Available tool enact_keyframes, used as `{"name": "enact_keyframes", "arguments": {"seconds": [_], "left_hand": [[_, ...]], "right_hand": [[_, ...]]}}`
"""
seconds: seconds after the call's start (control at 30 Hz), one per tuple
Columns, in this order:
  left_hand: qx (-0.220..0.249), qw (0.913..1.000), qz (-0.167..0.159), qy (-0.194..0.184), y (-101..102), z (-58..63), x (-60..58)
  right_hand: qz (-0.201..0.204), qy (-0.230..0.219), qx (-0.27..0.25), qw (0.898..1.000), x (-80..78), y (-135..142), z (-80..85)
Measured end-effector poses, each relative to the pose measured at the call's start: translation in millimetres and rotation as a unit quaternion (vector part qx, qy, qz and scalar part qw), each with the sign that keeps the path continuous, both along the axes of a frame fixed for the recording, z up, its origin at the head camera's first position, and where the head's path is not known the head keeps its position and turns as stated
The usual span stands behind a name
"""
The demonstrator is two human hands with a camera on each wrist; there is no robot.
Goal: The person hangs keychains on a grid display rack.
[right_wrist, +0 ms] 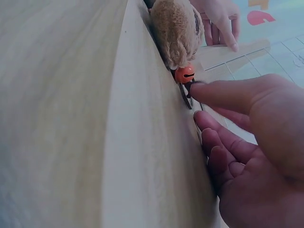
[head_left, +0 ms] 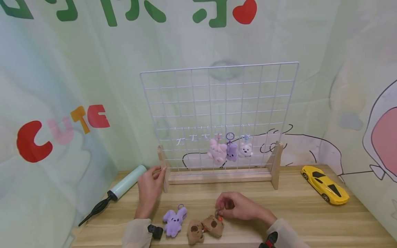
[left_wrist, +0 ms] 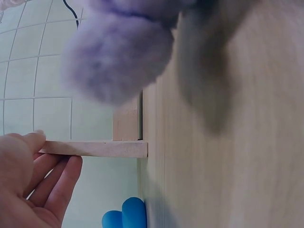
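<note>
At the rack's left end, my left hand [head_left: 150, 187] pinches the wooden upright [left_wrist: 95, 148] between thumb and fingers. My right hand [head_left: 238, 206] is at the metal ring of a brown plush keychain [head_left: 214, 226], thumb and index finger on either side of the ring. Beside that ring shows an orange bell [right_wrist: 185, 74]. A second brown plush keychain [head_left: 195, 231] lies against the first on the table. Between the hands rests a purple plush keychain [head_left: 174, 221] with long ears, blurred and close in the left wrist view.
A white wire grid rack [head_left: 217, 103] stands on a wooden base [head_left: 220, 176]. Pink [head_left: 217, 151], purple [head_left: 232, 151] and white [head_left: 246, 150] plush keychains hang from its hooks. A pale green hand pump [head_left: 128, 182] lies left, a yellow toy car [head_left: 325, 185] right.
</note>
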State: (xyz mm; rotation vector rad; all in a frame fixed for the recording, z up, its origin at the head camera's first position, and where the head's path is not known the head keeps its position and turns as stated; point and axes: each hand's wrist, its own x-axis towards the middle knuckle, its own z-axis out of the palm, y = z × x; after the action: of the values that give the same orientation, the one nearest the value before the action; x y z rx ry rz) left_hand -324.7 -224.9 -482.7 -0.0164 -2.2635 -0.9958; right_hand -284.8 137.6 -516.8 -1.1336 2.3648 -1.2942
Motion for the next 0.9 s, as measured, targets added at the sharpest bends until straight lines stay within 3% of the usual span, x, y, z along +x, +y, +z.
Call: {"name": "enact_keyframes", "arguments": {"seconds": [0.2,0.4,0.63,0.9], "left_hand": [[0.002,1.0000,0.001,-0.002,1,0.7,-1.0],[0.001,1.0000,-0.002,0.007,0,0.0,-0.8],[-0.001,0.9999,0.006,0.010,0,0.8,2.0],[0.005,0.9999,0.001,0.014,1,0.2,1.1]], "right_hand": [[0.018,0.013,-0.009,1.000,-0.2,1,-1.5],[-0.006,0.001,-0.006,1.000,2.5,0,4.2],[-0.040,-0.005,-0.001,0.999,4.4,-2,25.7],[-0.051,0.058,-0.021,0.997,0.6,1,50.8]]}}
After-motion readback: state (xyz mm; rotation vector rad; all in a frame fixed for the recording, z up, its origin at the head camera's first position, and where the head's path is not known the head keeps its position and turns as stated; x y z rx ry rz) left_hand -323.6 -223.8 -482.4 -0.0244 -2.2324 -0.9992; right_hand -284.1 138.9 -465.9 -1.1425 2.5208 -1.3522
